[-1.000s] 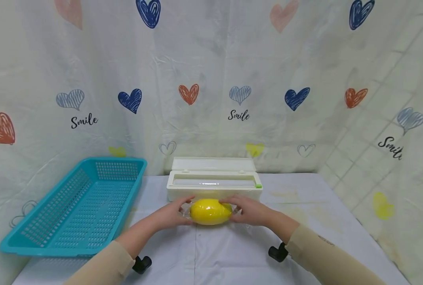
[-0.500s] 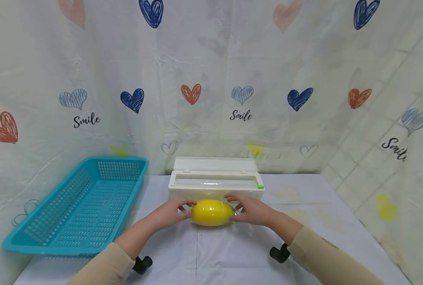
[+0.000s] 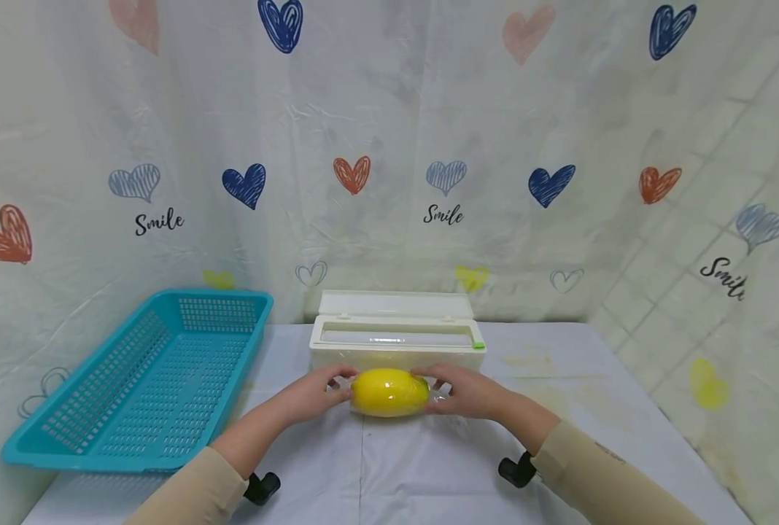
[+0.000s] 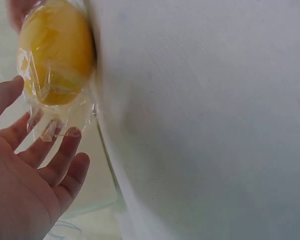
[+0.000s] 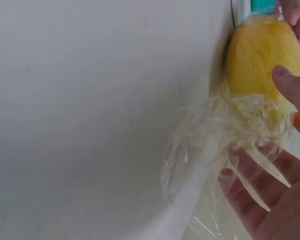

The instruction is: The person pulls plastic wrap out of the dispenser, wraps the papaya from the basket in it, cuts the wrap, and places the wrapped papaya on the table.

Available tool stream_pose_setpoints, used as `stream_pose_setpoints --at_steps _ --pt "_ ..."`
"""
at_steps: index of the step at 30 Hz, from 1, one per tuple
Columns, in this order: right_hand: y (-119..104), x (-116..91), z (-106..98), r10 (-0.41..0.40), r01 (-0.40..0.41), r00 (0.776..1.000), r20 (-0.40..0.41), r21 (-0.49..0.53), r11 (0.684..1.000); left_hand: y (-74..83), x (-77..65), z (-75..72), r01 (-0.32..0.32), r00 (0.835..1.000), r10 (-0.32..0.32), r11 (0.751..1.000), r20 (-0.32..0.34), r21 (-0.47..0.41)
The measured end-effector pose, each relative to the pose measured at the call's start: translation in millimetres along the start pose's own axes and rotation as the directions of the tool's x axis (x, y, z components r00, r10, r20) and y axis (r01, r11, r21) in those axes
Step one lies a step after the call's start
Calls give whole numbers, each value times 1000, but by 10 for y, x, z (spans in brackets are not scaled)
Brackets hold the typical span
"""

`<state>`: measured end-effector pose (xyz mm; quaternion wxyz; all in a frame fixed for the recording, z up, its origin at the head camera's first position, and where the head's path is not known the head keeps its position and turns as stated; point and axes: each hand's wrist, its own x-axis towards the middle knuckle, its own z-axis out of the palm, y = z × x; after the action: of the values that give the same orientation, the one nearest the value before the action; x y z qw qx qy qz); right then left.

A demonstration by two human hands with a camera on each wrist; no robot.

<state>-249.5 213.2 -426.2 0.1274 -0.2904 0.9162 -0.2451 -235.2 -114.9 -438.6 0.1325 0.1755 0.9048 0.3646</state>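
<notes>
A smooth yellow oval fruit (image 3: 389, 392), greenish near its right end, lies wrapped in clear cling film on the white-covered table. Loose film (image 5: 190, 150) hangs past its right end, and more gathers at its left end. My left hand (image 3: 317, 392) is at the left end, its thumb at the wrapped side and its spread fingers against the film. At the other end, my right hand (image 3: 464, 390) has its thumb on the wrapped fruit and its extended fingers behind the loose film. Just behind is a white cling film dispenser (image 3: 399, 356), lid raised, with a green slider.
A turquoise perforated basket (image 3: 143, 379) stands on the left of the table (image 3: 547, 467). Behind everything hangs a pale curtain (image 3: 389, 95) printed with hearts. Black wrist cameras (image 3: 261, 487) sit below both forearms.
The right hand drew slightly off the fruit's end half a second ago and is now back over it. The left hand has shifted only a little; the fruit has turned slightly, showing green on its right.
</notes>
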Motion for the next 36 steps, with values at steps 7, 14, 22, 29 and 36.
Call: stream_pose_setpoints --at_steps 7,14,22,29,36 --pt "-23 -66 -14 -43 43 998 -56 -6 999 2 -43 10 24 999 -24 1000 -31 1" --pt "74 -165 -97 -48 49 975 -215 0 999 82 -61 -43 40 997 -38 999 -67 30" --pt "295 -225 -233 -86 81 911 -403 -30 996 262 70 -110 -41 990 47 998 -135 45" --pt "514 -209 -341 -39 28 882 -469 -31 999 482 284 -72 -98 983 112 990 -144 105" --pt "741 -195 -443 8 -30 868 -497 -37 999 703 503 -37 -116 982 135 982 -131 148"
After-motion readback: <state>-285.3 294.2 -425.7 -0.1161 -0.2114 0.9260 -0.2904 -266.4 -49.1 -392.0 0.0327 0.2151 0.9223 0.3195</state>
